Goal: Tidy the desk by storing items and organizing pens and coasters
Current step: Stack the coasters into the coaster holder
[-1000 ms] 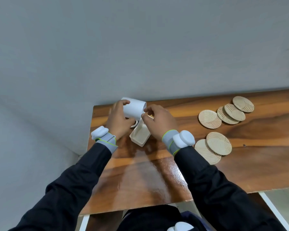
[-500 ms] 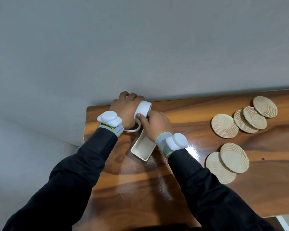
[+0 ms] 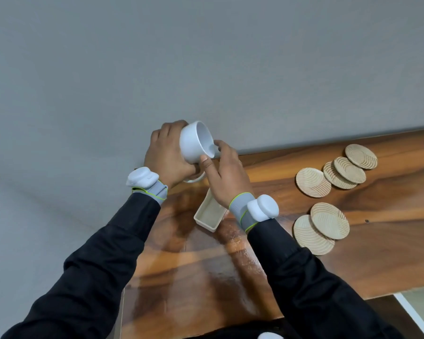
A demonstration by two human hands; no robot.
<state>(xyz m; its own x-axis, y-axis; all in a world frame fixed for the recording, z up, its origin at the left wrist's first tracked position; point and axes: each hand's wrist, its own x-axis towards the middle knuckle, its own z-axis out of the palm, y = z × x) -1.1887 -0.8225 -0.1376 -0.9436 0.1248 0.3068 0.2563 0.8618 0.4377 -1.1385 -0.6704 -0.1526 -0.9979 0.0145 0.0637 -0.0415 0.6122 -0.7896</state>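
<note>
A white mug (image 3: 196,141) is held tilted above the desk's far left corner, its mouth facing right. My left hand (image 3: 168,155) grips its body from the left. My right hand (image 3: 224,177) pinches its rim with thumb and fingers. Below the hands lies a small cream rectangular tray (image 3: 209,215), partly hidden by my right wrist. Several round wooden coasters lie on the right: a row of three (image 3: 337,170) at the back and two overlapping ones (image 3: 320,227) nearer me. No pens show.
The wooden desk (image 3: 230,277) meets a grey wall (image 3: 206,57) at the back. Its left edge runs just beside my left wrist. A lower dark surface and a white strip (image 3: 414,314) show at the bottom right.
The mug has been lifted and turned, so its open mouth now faces right. My left hand moved round its body; my right hand stays at the rim. The view shifted slightly.
</note>
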